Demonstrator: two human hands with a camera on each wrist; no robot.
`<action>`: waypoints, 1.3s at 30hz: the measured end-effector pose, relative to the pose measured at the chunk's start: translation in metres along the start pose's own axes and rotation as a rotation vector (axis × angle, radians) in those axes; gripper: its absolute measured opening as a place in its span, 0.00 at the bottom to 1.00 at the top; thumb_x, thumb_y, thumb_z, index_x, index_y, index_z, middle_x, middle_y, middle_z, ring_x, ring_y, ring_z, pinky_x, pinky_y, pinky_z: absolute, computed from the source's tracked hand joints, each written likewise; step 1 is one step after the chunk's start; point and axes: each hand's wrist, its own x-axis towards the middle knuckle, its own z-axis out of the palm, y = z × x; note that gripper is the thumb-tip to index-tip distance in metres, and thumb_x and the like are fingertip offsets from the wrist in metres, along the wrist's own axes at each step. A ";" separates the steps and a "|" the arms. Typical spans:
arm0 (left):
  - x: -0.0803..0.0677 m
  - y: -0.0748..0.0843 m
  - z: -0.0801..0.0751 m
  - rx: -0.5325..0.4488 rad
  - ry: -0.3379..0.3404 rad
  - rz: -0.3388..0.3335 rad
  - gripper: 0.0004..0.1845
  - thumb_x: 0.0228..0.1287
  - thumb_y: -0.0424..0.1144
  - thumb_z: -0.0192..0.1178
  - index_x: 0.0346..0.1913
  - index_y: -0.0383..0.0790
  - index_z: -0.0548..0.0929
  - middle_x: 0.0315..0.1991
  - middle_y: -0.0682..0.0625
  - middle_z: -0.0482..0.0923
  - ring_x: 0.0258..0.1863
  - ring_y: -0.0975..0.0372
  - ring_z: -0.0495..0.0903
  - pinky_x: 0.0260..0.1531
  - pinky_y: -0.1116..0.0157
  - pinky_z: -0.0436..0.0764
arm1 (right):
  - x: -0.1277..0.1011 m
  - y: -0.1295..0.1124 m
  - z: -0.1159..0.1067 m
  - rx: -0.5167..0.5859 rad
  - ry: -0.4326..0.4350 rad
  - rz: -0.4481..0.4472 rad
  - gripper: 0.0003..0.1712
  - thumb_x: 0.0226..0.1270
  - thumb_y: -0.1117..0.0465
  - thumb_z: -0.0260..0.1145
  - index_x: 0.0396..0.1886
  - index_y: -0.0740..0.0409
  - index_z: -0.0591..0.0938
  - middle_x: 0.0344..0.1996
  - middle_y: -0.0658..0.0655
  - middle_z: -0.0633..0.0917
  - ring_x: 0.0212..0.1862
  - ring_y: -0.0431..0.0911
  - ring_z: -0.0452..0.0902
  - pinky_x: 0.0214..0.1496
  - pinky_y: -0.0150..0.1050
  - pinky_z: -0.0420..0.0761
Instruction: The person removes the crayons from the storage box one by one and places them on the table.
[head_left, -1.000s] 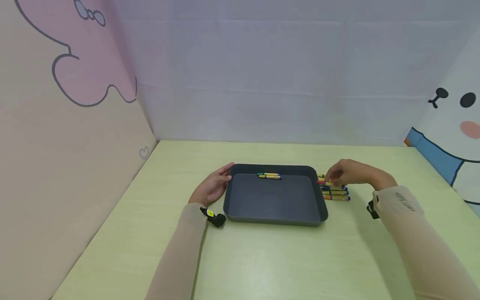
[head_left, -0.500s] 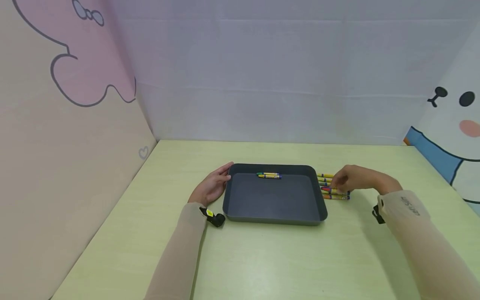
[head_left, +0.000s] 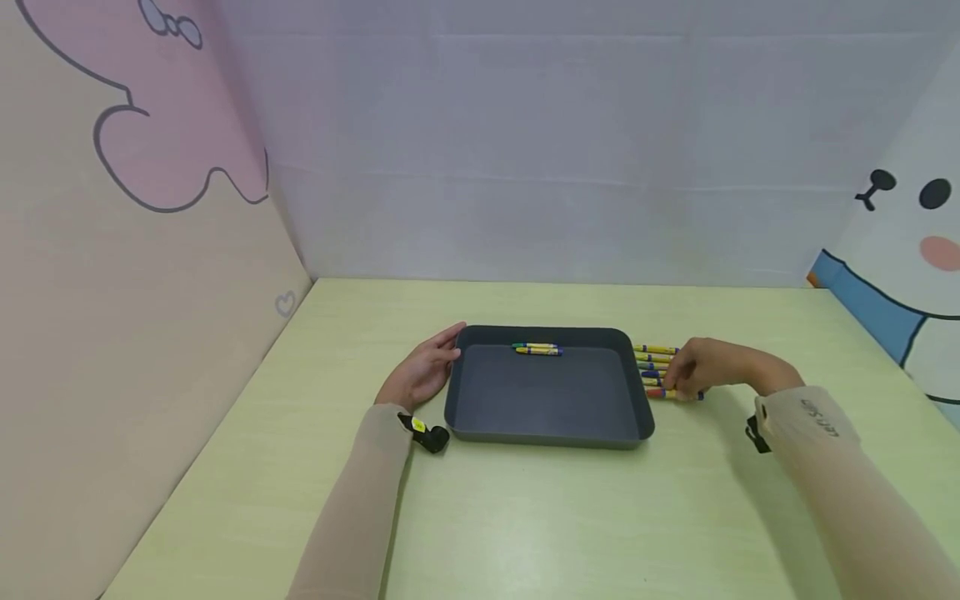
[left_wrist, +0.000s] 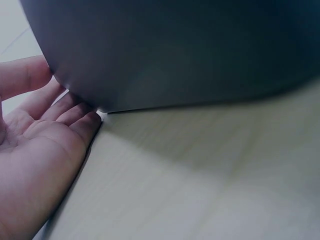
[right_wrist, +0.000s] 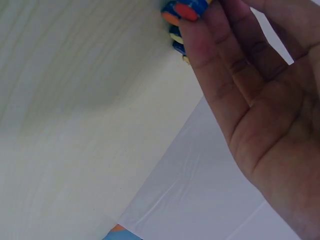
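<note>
My right hand (head_left: 705,367) pinches a red crayon (head_left: 657,393) at the near end of a row of crayons (head_left: 654,358) beside the tray's right wall. In the right wrist view, the blue-wrapped end (right_wrist: 187,11) of that crayon shows at my fingertips, close to an orange crayon end (right_wrist: 170,18). My left hand (head_left: 422,372) rests against the left side of a dark grey tray (head_left: 551,439). From the left wrist, loosely bent fingers (left_wrist: 82,117) touch the tray's outer wall. Inside the tray, a green crayon (head_left: 534,345) and a yellow crayon (head_left: 538,352) lie together near the back wall.
The tray stands on a pale yellow-green table (head_left: 540,517). A whitish sheet wall (head_left: 480,158) rises behind it. Printed side panels (head_left: 195,250) border the table at left and right. A small black wrist camera (head_left: 429,435) sits close to the tray's front left corner.
My right hand has moved toward the near end of the crayon row, carrying the red crayon past the others. The left hand, the tray and the two crayons inside it have stayed put.
</note>
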 end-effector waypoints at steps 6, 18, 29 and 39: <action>0.000 0.000 0.000 -0.008 0.001 -0.001 0.33 0.71 0.21 0.41 0.76 0.41 0.52 0.77 0.51 0.47 0.53 0.67 0.67 0.41 0.75 0.74 | 0.000 0.000 0.002 -0.009 0.010 -0.012 0.10 0.58 0.70 0.67 0.40 0.64 0.86 0.37 0.54 0.86 0.34 0.43 0.78 0.35 0.38 0.79; -0.001 0.000 0.000 -0.007 0.012 -0.002 0.33 0.70 0.21 0.41 0.76 0.41 0.53 0.77 0.50 0.48 0.50 0.68 0.69 0.40 0.76 0.74 | 0.002 0.000 0.007 -0.042 0.011 -0.010 0.09 0.56 0.69 0.70 0.38 0.62 0.85 0.32 0.52 0.84 0.32 0.42 0.75 0.34 0.36 0.77; -0.003 0.001 0.002 0.010 -0.018 0.010 0.34 0.70 0.21 0.41 0.76 0.40 0.50 0.78 0.50 0.44 0.48 0.69 0.69 0.40 0.76 0.73 | 0.000 0.001 0.009 0.010 -0.011 -0.006 0.09 0.55 0.70 0.69 0.37 0.61 0.83 0.27 0.51 0.79 0.27 0.41 0.70 0.31 0.36 0.74; -0.002 0.000 0.000 0.017 -0.013 0.004 0.34 0.70 0.21 0.41 0.76 0.40 0.51 0.78 0.49 0.44 0.51 0.68 0.68 0.42 0.76 0.73 | 0.000 -0.001 0.008 0.009 -0.021 0.012 0.09 0.55 0.68 0.70 0.37 0.61 0.83 0.27 0.51 0.79 0.29 0.42 0.71 0.32 0.36 0.74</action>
